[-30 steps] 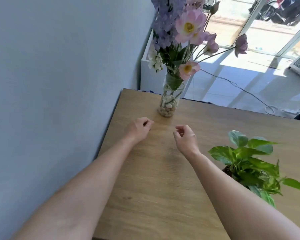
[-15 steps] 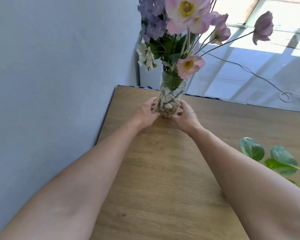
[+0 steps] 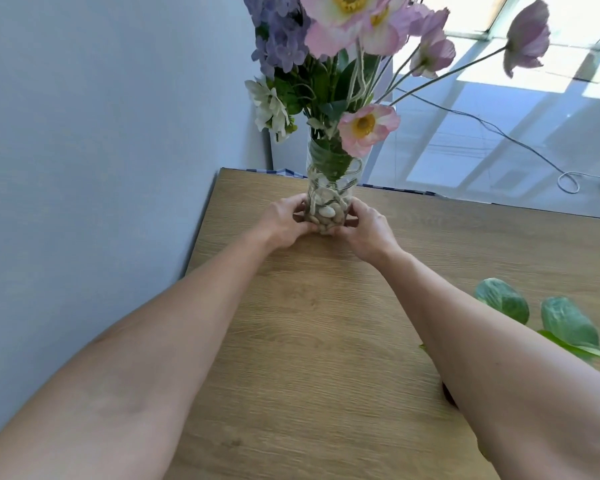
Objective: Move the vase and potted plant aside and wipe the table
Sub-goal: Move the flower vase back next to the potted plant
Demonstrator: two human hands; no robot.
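The vase (image 3: 329,202), a clear glass cylinder with pebbles (image 3: 326,216) in its base, is being held upright near the far left corner of the table (image 3: 309,341). It is being gripped low down from both sides: the left hand (image 3: 284,223) is curled round its left wall, and the right hand (image 3: 368,230) is curled round its right wall, with the thumbs laid across the near face. Whether the base is being kept on the tabletop or raised just clear of it cannot be told, as the base is being covered by the fingers.

Pink, purple and white flowers (image 3: 347,57) are being carried well above the vase, with long stems spreading toward the right, beyond the table's far edge.

The left edge of the table is being run close alongside the wall (image 3: 101,150), so little room is being left on that side of the vase. The far edge is lying just behind the vase. Bare wood is being shown to the right of the vase and between the forearms.

The potted plant (image 3: 565,327) is being shown at the right edge of the view, well apart from the vase; only its leaves are visible, and its pot is being hidden behind the right forearm.

A cable (image 3: 534,154) is lying on the floor (image 3: 499,133) beyond the table.
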